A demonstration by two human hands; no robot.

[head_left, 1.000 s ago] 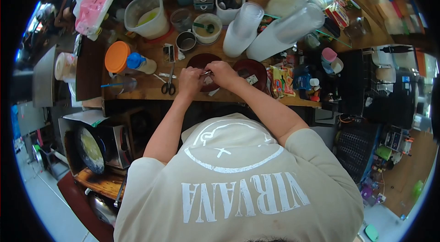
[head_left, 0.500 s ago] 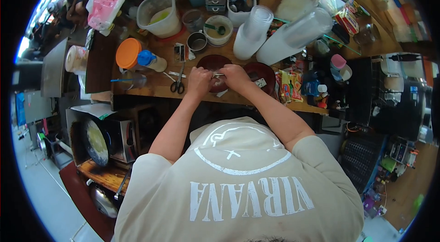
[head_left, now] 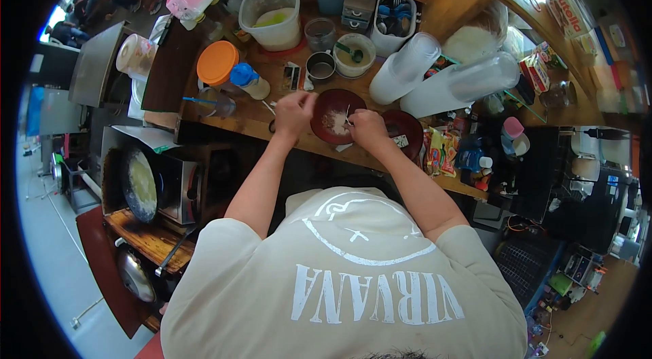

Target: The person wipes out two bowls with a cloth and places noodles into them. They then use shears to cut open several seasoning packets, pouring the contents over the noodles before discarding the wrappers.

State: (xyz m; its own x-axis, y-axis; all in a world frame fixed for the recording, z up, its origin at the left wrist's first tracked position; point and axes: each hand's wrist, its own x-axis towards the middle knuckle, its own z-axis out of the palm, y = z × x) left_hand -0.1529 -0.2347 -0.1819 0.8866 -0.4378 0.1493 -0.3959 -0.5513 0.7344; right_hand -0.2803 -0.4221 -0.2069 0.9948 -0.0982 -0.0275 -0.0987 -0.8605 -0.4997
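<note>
A dark red bowl [head_left: 331, 102] with whitish powder or crumbs [head_left: 335, 122] inside stands at the table's front. My right hand [head_left: 369, 129] is at its right rim, fingers closed on a thin, pale strip-like item [head_left: 348, 113] that juts over the bowl. At the left rim is my left hand [head_left: 293, 116], raised a little with its fingers curled together; whatever is between them is too small to make out. Partly behind my right hand sits a second dark red bowl [head_left: 402, 121] with a small printed packet [head_left: 401, 141] in it.
Stacked plastic cups [head_left: 407, 67], a metal cup [head_left: 320, 65] and a tub with a green spoon [head_left: 354, 53] stand behind the bowls. An orange-lidded jar [head_left: 217, 63] is at left, colourful sachets [head_left: 441, 150] at right. A pan [head_left: 141, 186] sits on the stove at lower left.
My hands, together over the bowl before, have moved apart: the left to the bowl's left rim, the right staying at the right rim with the pale item. The view has shifted too.
</note>
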